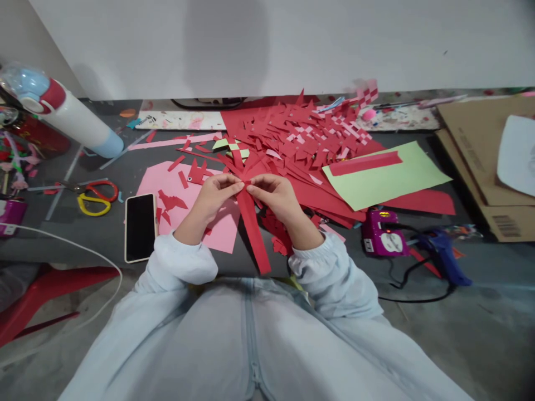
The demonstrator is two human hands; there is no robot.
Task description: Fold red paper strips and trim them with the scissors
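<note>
Both hands meet in front of me over the desk, pinching red paper strips (253, 234) where they come together. My left hand (217, 197) is closed on the strips from the left, thumb and forefinger pressed together. From the right, my right hand (273, 195) pinches them at nearly the same spot. One long strip hangs down toward my lap, and other strip ends fan out beyond my fingers. How the strips are joined under the fingertips is hidden. Pink paper (196, 214) with red scraps lies under my left forearm.
A heap of red woven paper pieces (301, 133) lies behind my hands. Scissors (96, 197), a phone (140, 228) and a white bottle (81, 117) are at left. Green paper (376, 181), a purple box (383, 236), a blue glue gun (445, 256) and cardboard (472, 145) are at right.
</note>
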